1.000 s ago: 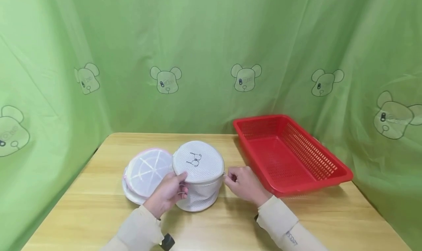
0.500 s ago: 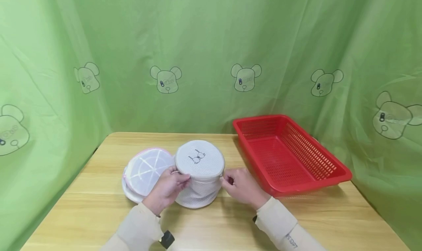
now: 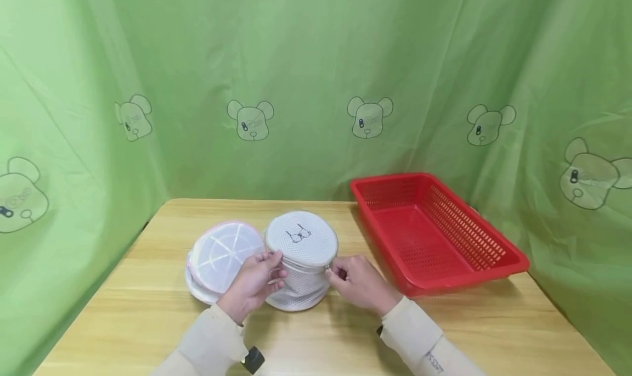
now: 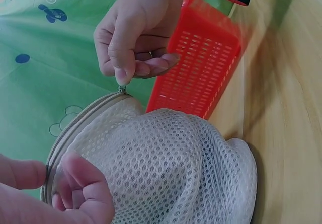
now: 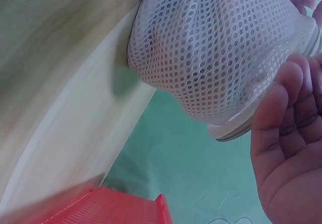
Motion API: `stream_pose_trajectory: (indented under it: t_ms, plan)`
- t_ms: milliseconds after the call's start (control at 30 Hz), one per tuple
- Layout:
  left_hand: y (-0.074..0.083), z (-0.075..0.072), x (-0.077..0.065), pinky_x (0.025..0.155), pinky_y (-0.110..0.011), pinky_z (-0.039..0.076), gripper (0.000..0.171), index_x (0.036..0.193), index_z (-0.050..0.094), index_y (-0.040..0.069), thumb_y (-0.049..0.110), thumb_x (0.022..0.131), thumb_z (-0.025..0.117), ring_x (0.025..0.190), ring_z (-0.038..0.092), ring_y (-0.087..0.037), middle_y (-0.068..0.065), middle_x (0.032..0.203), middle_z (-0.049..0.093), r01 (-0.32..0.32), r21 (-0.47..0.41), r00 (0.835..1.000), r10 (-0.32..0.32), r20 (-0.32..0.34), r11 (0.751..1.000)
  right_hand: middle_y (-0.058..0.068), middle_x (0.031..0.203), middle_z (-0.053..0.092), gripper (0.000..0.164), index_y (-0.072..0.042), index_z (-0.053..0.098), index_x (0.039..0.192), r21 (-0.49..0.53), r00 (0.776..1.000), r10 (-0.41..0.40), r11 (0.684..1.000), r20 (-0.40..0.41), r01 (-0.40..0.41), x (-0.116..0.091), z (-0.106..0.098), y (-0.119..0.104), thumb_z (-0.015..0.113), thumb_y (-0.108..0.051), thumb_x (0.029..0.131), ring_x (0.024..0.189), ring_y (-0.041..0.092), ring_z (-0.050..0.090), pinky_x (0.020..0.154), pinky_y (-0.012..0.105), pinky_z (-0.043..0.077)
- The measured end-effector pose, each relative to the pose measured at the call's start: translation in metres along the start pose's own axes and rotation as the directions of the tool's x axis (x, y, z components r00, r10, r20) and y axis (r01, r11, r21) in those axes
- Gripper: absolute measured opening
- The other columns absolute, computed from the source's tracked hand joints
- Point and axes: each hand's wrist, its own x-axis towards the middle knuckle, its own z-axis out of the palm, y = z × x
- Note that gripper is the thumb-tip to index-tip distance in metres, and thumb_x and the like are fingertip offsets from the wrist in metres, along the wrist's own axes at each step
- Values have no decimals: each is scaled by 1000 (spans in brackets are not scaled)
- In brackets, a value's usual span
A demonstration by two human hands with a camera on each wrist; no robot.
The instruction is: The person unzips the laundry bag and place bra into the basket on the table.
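A white cylindrical mesh laundry bag (image 3: 301,288) stands on the table, its round zip lid (image 3: 316,241) on top with a small bra drawing. At the near left of the rim, my left hand (image 3: 254,282) pinches the zipped edge between thumb and fingers. Opposite it, my right hand (image 3: 360,282) pinches the zip pull (image 4: 122,88) between thumb and curled forefinger. The zip track (image 4: 75,121) curves along the rim between the two hands in the left wrist view. Seen from the right wrist, the mesh wall (image 5: 211,48) sags in folds.
Flat round mesh bags, one pink-edged (image 3: 222,258) over a white one (image 3: 197,292), lie just left of the standing bag. A red plastic basket (image 3: 424,282) sits at the right of the wooden table (image 3: 148,321). A green curtain (image 3: 306,162) hangs behind.
The right hand has drawn the zip pull a little left and nearer along the rim. The bag has turned and shifted slightly right; the left hand keeps at its rim.
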Motion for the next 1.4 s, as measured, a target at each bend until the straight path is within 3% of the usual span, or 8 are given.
stream_pose_trajectory:
  t_ms: [333, 500, 667, 833, 1133, 1400]
  plan:
    - [-1, 3, 1, 64, -24, 47, 25, 86, 55, 9, 28, 101, 51, 70, 52, -12, -2, 79, 54, 47, 39, 998, -49, 49, 998, -16, 54, 41, 31, -19, 50, 60, 1, 999, -39, 999, -24, 39, 1, 3, -1, 65, -8, 85, 52, 0, 39, 46, 19, 36]
    - [-4, 8, 1, 65, -23, 48, 25, 97, 54, 5, 30, 99, 56, 72, 54, -12, -2, 83, 55, 43, 72, 995, -49, 86, 996, -15, 55, 44, 29, -19, 52, 61, 21, 999, -36, 999, -11, 36, 2, 4, -4, 65, -9, 85, 52, 0, 41, 46, 20, 39]
    - [-8, 14, 0, 62, -23, 47, 36, 116, 50, 3, 32, 97, 59, 71, 55, -11, -3, 85, 58, 28, 111, 992, -41, 117, 993, -15, 55, 45, 28, -19, 52, 62, 54, 998, -58, 997, -6, 58, 3, 4, -9, 64, -10, 86, 52, 0, 41, 45, 20, 39]
    - [-10, 17, -1, 58, -22, 47, 38, 120, 49, 4, 32, 97, 60, 69, 54, -10, -3, 85, 59, 24, 139, 994, -38, 100, 990, -15, 55, 45, 29, -19, 52, 61, 58, 997, -77, 995, -6, 77, 4, 5, -11, 64, -9, 85, 51, -1, 41, 44, 19, 38]
    - [-7, 19, -1, 57, -22, 43, 25, 114, 50, 3, 19, 97, 59, 67, 52, -10, -2, 78, 56, 30, 155, 997, -41, 68, 988, -15, 54, 43, 28, -18, 50, 60, 40, 998, -69, 997, 13, 68, 5, 3, -11, 63, -8, 84, 51, 0, 41, 45, 19, 39]
    - [-7, 16, -2, 56, -21, 43, 20, 108, 52, 1, 15, 95, 59, 67, 52, -10, -2, 78, 56, 27, 171, 997, -39, 71, 985, -16, 54, 40, 30, -20, 48, 58, -2, 998, -64, 998, -27, 64, 0, 5, -4, 64, -8, 81, 52, 0, 40, 47, 19, 38]
